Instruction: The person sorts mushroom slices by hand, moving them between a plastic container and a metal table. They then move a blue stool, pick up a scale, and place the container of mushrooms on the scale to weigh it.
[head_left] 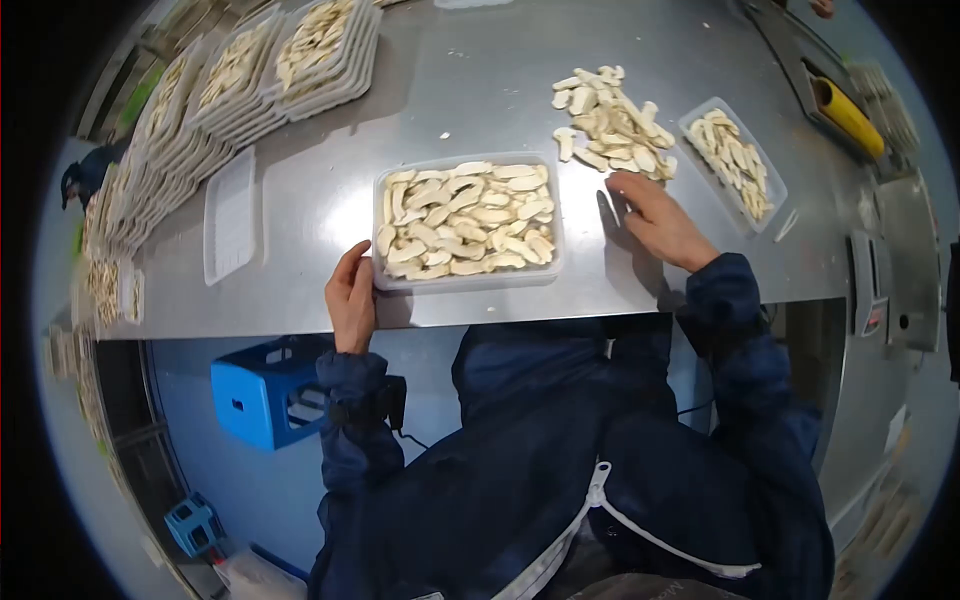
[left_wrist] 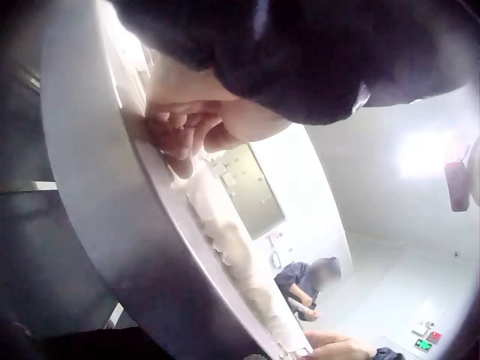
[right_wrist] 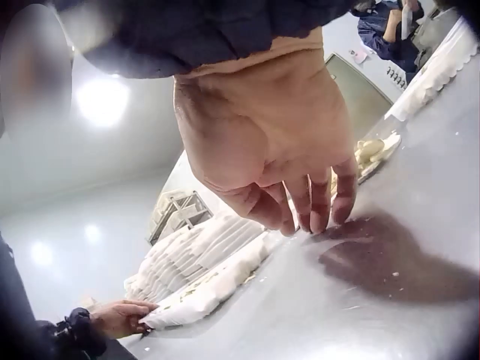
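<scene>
A clear plastic tray (head_left: 468, 284) packed with mushroom slices (head_left: 462, 222) sits near the table's front edge. My left hand (head_left: 351, 298) rests at the tray's left side, fingertips right at its rim; the left wrist view shows its fingers (left_wrist: 180, 139) loosely bent beside the tray. To the right of the tray, my right hand (head_left: 660, 222) hovers low over the steel table, just in front of a loose pile of mushroom slices (head_left: 618, 125). Its fingers (right_wrist: 319, 206) point down, loosely bent, with nothing between them.
Tall stacks of filled trays (head_left: 320, 75) stand at the back left, with a bare white tray (head_left: 231, 215) in front of them. A smaller tray of slices (head_left: 735, 165) lies at the right. A blue stool (head_left: 245, 395) stands below the table. Another person (left_wrist: 306, 285) works beyond.
</scene>
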